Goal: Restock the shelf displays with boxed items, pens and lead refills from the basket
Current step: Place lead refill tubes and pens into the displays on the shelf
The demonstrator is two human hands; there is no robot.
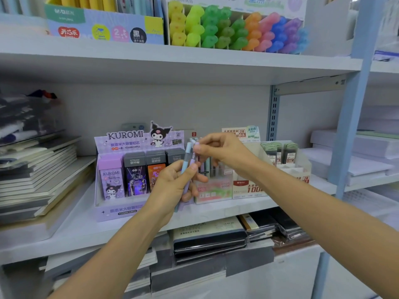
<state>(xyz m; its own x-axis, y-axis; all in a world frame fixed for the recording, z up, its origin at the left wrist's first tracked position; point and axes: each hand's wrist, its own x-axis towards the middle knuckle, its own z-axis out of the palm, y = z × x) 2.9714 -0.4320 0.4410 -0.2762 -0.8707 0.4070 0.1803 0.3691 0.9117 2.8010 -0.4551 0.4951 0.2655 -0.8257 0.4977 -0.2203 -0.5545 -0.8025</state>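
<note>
My left hand [172, 186] grips a small bunch of pastel pens [187, 160], blue and purple, held upright in front of the middle shelf. With its fingertips, my right hand [218, 147] pinches the top end of one purple pen in that bunch. Behind the hands stands a clear pen display box [212, 190] with pastel pens in it. To its left sits the purple Kuromi lead refill display [121, 169]. At the right, an M&G lead refill display [280, 156] holds green-capped cases. The basket is out of view.
Stacked notebooks [38, 175] lie at the left of the middle shelf [237, 209]. Coloured highlighters [235, 31] fill the upper shelf. Dark notebooks [211, 238] sit on the shelf below. A blue upright post [354, 104] borders the right side.
</note>
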